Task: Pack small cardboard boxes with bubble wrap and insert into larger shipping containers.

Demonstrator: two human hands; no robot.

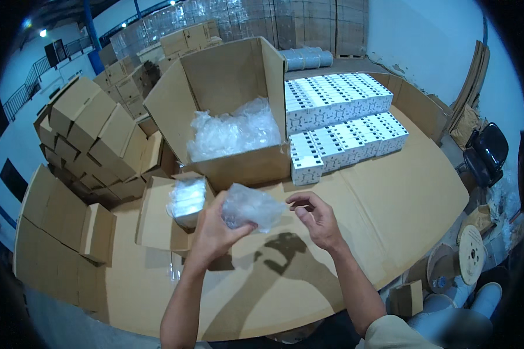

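My left hand (217, 231) is closed around a clear plastic bubble-wrap bag (251, 207), held above the cardboard-covered table (355, 232). To the right of the bag, my right hand (316, 220) holds nothing, its fingers curled loosely and apart. Beside my left wrist stands a small open carton (155, 216) with several plastic-wrapped packs (188, 200) inside; my left hand and forearm hide part of it. Beyond my hands is a large open cardboard box (239, 166) heaped with clear bubble-wrap bags (233, 132).
Rows of white printed boxes (343, 145) stand at the back right of the table. Stacked brown cartons (93, 131) rise on the left, near an upright cardboard panel (55, 232). A black chair (486, 154) and a cable reel (471, 255) are off the right edge.
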